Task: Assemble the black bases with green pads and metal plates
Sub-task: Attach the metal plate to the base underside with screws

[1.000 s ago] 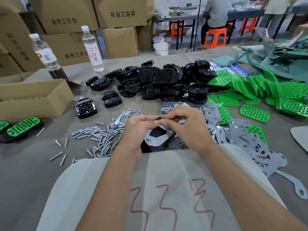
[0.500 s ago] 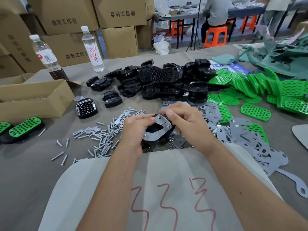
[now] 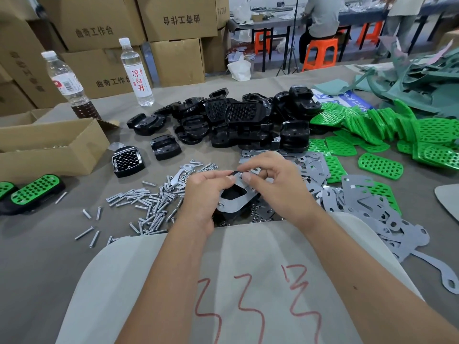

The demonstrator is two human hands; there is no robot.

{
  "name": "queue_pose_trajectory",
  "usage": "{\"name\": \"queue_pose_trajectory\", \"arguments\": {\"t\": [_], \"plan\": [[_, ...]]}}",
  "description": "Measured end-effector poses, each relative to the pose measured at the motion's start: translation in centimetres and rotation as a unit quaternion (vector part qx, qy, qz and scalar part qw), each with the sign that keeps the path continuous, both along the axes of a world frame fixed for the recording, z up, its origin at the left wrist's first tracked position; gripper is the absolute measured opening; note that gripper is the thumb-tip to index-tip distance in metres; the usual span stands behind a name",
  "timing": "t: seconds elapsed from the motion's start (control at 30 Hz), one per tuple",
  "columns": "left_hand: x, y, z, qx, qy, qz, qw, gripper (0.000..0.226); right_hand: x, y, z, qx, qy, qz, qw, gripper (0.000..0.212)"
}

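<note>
At the middle of the grey-covered desk (image 3: 37,256), the person's left hand (image 3: 202,194) and right hand (image 3: 275,184) met over a flat grey metal plate with a dark cut-out (image 3: 232,198), which sat on a black plastic base largely hidden beneath it. The left hand's grip was curled round the near left edge of that plate, while the right hand's thumb and forefinger pinched a small part at the plate's far edge; what that part was could not be told. Just left of the hands lay a scatter of short silver screws (image 3: 146,202). Behind them was a heap of black plastic bases (image 3: 231,120), and to the right a spread of perforated green pads (image 3: 380,166) beside loose grey metal plates (image 3: 367,212). At the far left edge sat two finished black bases topped with green pads (image 3: 34,189), near an open cardboard box (image 3: 49,150). Two clear plastic bottles (image 3: 135,73) stood further back.
</note>
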State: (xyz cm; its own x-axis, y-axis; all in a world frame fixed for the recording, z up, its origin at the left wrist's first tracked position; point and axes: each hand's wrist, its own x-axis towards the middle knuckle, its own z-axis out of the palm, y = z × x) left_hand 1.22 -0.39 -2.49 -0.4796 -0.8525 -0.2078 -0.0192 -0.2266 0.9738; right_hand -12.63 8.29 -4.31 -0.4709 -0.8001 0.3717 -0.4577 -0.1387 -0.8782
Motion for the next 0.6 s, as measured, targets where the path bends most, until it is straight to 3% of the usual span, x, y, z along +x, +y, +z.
{"name": "queue_pose_trajectory", "arguments": {"t": [0.27,0.6], "plan": [[-0.2,0.3,0.3,-0.063,-0.021,0.030,0.997,0.013,1.0,-0.7,-0.3,-0.005,0.218,-0.020,0.976,0.006],[-0.2,0.8,0.6,-0.061,-0.022,-0.027,0.998,0.009,1.2,-0.9,-0.8,0.025,0.255,-0.102,0.961,0.031]]}}
